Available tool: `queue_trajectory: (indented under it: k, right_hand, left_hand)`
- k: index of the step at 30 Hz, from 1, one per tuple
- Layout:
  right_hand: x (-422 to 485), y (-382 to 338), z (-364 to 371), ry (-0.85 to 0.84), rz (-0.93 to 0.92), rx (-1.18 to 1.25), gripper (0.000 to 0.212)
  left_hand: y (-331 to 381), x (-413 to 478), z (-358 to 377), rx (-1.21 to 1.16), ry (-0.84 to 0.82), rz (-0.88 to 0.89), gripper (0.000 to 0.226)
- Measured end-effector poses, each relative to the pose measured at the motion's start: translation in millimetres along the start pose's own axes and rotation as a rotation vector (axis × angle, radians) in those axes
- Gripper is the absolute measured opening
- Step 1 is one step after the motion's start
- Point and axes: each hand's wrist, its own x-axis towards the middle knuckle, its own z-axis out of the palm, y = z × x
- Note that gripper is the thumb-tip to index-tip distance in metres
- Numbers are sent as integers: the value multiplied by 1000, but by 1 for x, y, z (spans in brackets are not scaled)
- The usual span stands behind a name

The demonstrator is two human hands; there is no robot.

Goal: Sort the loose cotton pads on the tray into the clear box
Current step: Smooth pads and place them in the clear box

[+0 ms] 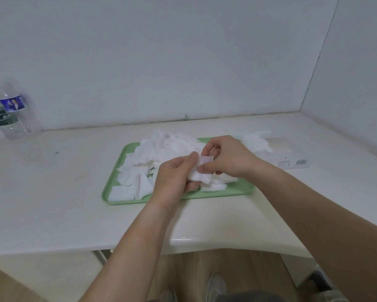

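**A:** What takes up most of the frame?

**B:** Plain white wall panels [183, 62] fill the upper half and meet in a corner at the upper right. Below them a smooth white tabletop [52, 192] runs across the whole width. A strip of brown wooden floor [194, 269] shows along the bottom edge.

**A:** And on the tabletop?

**B:** A pale green rectangular plastic tray [226, 192] lies at the centre. A loose heap of white square cotton pads [161, 149] covers most of it, piled highest toward the far side.

**A:** Where's the container?

**B:** The flat clear plastic box [292, 153] sits right of centre, just beside the tray's far right corner, with a barcode label on its near side. More white pads are bunched at its left end, partly hidden behind a wrist.

**A:** The hands?

**B:** Both bare forearms reach in from the bottom edge and meet over the near middle of the tray. The left hand [172, 179] has its fingers curled under a small white stack [201, 171] of pads, with the thumb on top. The right hand [229, 158] pinches the stack's upper right edge between thumb and fingers. The stack is lifted above the heap, touching only the two hands.

**A:** Anything else?

**B:** Two clear plastic water bottles stand at the far left against the wall, touching or nearly so. The nearer bottle [3, 120] has a green label and the one behind [19, 105] a blue label. A grey shoe [215, 286] shows at the bottom centre.
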Motion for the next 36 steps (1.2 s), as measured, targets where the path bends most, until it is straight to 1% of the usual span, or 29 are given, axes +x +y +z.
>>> queue_trajectory:
  k: [2, 4, 5, 8, 10, 12, 14, 16, 21, 24, 28, 30, 33, 36]
  right_hand:
    - [2, 0, 2, 36, -11, -82, 33]
    - [5, 3, 4, 66, -20, -105, 36]
    - [6, 5, 5, 85, -24, -92, 33]
    - [13, 12, 5, 177, -18, -75, 13]
    - [16, 16, 5, 207, -13, -85, 10]
    - [16, 20, 6, 174, -23, -98, 12]
    - [16, 23, 10, 107, -44, -168, 13]
    - [16, 25, 16, 76, -56, -270, 16]
    - [21, 26, 29, 160, 11, -380, 14]
    - [23, 28, 32, 136, 27, -383, 16]
    - [26, 28, 30, 148, 6, -297, 16]
    - [25, 25, 26, 160, 6, -181, 13]
    - [21, 18, 20, 164, 71, 117, 16]
    - [18, 10, 17, 143, 181, 489, 15]
  left_hand:
    - [-1, 1, -2, -5, 21, 20, 17]
    - [-3, 4, -9, -34, 84, 23, 12]
    - [-4, 6, -13, -53, 121, 24, 12]
    - [-1, 11, -30, -122, 277, 37, 9]
    - [2, 10, -40, -201, 362, 49, 11]
    - [5, 9, -47, -242, 413, 64, 14]
    - [7, 8, -51, -250, 433, 74, 18]
    - [9, 6, -51, -260, 428, 73, 20]
    - [6, 5, -47, -262, 402, 53, 22]
    - [3, 5, -44, -249, 379, 48, 23]
    - [0, 7, -43, -227, 375, 44, 19]
    - [-1, 9, -43, -215, 380, 48, 14]
    - [-5, 12, -39, -184, 385, 59, 14]
    - [-7, 14, -30, -178, 379, 55, 15]
